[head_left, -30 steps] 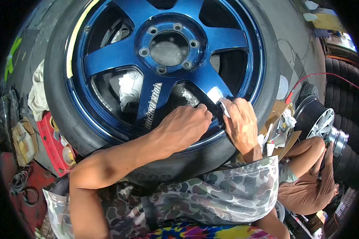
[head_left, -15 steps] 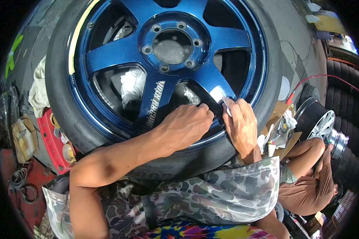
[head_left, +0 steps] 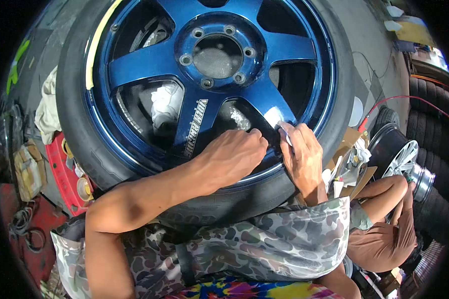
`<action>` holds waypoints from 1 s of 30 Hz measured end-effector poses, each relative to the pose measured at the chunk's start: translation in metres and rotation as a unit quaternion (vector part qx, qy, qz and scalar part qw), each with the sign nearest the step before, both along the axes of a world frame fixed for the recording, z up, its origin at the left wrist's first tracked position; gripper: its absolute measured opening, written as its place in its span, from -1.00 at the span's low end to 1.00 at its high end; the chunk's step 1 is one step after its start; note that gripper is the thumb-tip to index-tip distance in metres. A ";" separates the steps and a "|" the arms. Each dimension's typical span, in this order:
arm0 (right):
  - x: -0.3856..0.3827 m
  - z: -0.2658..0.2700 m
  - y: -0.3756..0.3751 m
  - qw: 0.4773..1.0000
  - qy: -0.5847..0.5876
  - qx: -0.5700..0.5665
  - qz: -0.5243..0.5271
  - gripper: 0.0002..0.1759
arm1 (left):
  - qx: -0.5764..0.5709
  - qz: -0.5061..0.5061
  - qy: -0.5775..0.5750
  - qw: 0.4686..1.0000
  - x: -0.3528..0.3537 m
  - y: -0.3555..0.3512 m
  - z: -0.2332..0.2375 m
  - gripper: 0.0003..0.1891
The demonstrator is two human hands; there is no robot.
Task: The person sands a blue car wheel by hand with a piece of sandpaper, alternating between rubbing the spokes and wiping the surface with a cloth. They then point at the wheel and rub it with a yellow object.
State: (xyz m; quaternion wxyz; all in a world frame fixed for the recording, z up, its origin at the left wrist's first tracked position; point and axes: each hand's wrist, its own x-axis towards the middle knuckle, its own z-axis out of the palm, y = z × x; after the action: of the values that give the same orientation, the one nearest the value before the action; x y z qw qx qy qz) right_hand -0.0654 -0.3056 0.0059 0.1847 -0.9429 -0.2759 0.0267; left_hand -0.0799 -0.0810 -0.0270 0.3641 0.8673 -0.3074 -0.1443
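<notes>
A blue six-spoke wheel [head_left: 134,67] in a black tyre [head_left: 77,124] lies face up before me. My right hand [head_left: 304,152] is at the lower right of the rim, its fingers pinching a small folded whitish sheet [head_left: 287,135] against the end of a spoke. A pale bright patch [head_left: 274,116] shows on that spoke beside the fingertips. My left hand [head_left: 234,153] is closed, knuckles up, over the lower rim by the gap between two spokes. Its fingertips are hidden, so what they hold, if anything, cannot be seen. White lettering [head_left: 197,127] marks the lower-left spoke.
Yellow masking tape [head_left: 96,52] runs along the upper-left rim. A crumpled white cloth [head_left: 165,103] shows through the spokes. On the left, a red tray [head_left: 65,172] holds tape rolls. At right are a crouching person [head_left: 384,234], a silver wheel [head_left: 404,158] and stacked tyres [head_left: 431,119].
Both hands keep nearly the same place on the rim, the right one shifting only slightly. The view has moved a little. The crouching person at right has bent slightly.
</notes>
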 end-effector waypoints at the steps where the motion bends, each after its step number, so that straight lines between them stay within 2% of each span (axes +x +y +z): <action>1: -0.001 0.001 -0.002 1.000 0.008 -0.007 -0.005 -0.51 | 0.001 0.000 0.015 1.000 0.002 0.000 0.002 -0.78; 18: 0.006 -0.002 -0.003 1.000 -0.003 0.008 0.017 -0.38 | 0.018 -0.019 0.009 1.000 0.000 -0.001 0.003 -0.80; 20: 0.004 -0.001 0.000 1.000 -0.019 -0.004 0.013 -0.36 | -0.015 -0.004 -0.048 0.999 -0.002 0.001 0.001 -0.92; 24: 0.001 0.002 -0.004 1.000 -0.007 0.000 0.018 -0.40 | -0.009 -0.006 -0.024 1.000 0.000 0.000 0.003 -0.92; 26: 0.008 0.000 -0.006 1.000 -0.012 -0.004 0.011 -0.40 | 0.004 -0.015 0.012 1.000 0.001 0.000 0.002 -0.79; 27: 0.007 0.001 -0.003 1.000 -0.013 -0.003 0.010 -0.40 | 0.006 -0.016 0.011 1.000 0.002 0.001 0.002 -0.79; 30: 0.002 0.003 -0.001 0.998 -0.012 0.015 0.062 -0.41 | 0.017 -0.017 0.016 1.000 0.001 0.000 0.002 -0.79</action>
State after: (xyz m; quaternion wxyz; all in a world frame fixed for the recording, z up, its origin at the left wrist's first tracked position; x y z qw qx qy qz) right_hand -0.0635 -0.3061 0.0093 0.1936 -0.9212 -0.3368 0.0223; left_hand -0.0785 -0.0806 -0.0252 0.3512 0.8657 -0.3138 -0.1692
